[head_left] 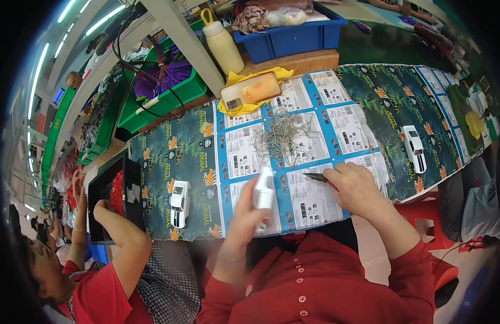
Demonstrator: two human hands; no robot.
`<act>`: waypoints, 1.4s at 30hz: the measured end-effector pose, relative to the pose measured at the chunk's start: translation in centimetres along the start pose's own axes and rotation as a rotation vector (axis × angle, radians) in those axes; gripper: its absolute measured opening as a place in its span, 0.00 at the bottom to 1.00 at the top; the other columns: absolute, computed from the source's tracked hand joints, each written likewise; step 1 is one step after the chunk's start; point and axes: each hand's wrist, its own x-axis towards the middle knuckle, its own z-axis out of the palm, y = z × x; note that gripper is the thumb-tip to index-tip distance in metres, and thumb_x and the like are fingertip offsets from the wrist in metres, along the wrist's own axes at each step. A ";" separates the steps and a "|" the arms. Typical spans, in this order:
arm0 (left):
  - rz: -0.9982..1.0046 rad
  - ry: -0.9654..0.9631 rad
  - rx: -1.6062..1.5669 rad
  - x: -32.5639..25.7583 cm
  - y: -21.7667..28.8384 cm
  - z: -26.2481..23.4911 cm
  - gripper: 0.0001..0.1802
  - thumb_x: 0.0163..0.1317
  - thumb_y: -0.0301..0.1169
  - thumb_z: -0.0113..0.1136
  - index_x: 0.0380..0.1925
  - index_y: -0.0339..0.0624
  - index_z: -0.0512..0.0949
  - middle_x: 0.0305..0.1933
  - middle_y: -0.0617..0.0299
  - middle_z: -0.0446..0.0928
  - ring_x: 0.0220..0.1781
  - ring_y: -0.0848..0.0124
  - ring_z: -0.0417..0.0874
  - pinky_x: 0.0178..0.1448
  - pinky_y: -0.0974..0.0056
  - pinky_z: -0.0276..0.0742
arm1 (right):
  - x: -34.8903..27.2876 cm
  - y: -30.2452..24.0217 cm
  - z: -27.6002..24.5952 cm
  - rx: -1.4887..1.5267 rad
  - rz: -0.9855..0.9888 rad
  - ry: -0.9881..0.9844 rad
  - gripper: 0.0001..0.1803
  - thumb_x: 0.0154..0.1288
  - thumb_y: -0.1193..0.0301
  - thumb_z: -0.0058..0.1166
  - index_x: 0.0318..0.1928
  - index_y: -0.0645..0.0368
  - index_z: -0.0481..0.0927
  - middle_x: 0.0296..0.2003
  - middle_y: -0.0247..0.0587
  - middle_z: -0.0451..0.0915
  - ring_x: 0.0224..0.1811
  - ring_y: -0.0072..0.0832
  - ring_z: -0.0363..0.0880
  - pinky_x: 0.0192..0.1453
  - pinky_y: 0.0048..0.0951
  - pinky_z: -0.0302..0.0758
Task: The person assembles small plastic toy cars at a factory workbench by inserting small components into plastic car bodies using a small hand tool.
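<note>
1. Assembly step, by the look of it: left hand (249, 216) is clamped on a white toy car (263, 190), raised over the printed table (368, 102).
2. Right hand (353, 186) pinches a dark tool (317, 176) beside the car.
3. Next move likely needs a pin from the wire pile (285, 137).

Red button-front shirt with long sleeves pushed up the forearms, small round red buttons down its middle.
</note>
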 end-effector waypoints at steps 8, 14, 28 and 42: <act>0.143 -0.159 -0.191 0.1 0.7 1.1 0.40 0.45 0.23 0.58 0.64 0.35 0.59 0.58 0.50 0.71 0.47 0.66 0.77 0.47 0.63 0.77 | -0.4 -1.9 -1.8 0.026 -0.182 -0.099 0.05 0.47 0.76 0.55 0.29 0.57 0.77 0.25 0.39 0.77 0.30 0.36 0.78 0.35 0.35 0.74; 0.165 -0.073 -0.260 0.6 -1.4 1.9 0.40 0.48 0.31 0.58 0.63 0.44 0.58 0.47 0.40 0.73 0.41 0.58 0.80 0.44 0.56 0.79 | -0.4 -2.5 -1.3 0.041 -0.201 -0.103 0.07 0.48 0.75 0.55 0.31 0.57 0.76 0.26 0.40 0.76 0.31 0.37 0.77 0.35 0.36 0.73; 0.457 -0.215 -0.648 -1.4 -1.5 0.8 0.39 0.46 0.35 0.61 0.62 0.42 0.61 0.45 0.41 0.72 0.41 0.54 0.79 0.44 0.54 0.78 | -0.7 -5.5 -1.3 0.975 0.164 -0.350 0.14 0.61 0.69 0.52 0.43 0.66 0.73 0.34 0.56 0.77 0.39 0.52 0.76 0.43 0.44 0.72; 0.454 -0.023 -0.648 -1.2 -1.3 1.1 0.43 0.48 0.35 0.66 0.65 0.44 0.57 0.57 0.46 0.69 0.51 0.50 0.77 0.56 0.47 0.74 | -1.2 -4.9 -0.9 0.895 0.238 -0.293 0.08 0.61 0.74 0.53 0.40 0.63 0.76 0.28 0.50 0.76 0.30 0.45 0.76 0.36 0.37 0.72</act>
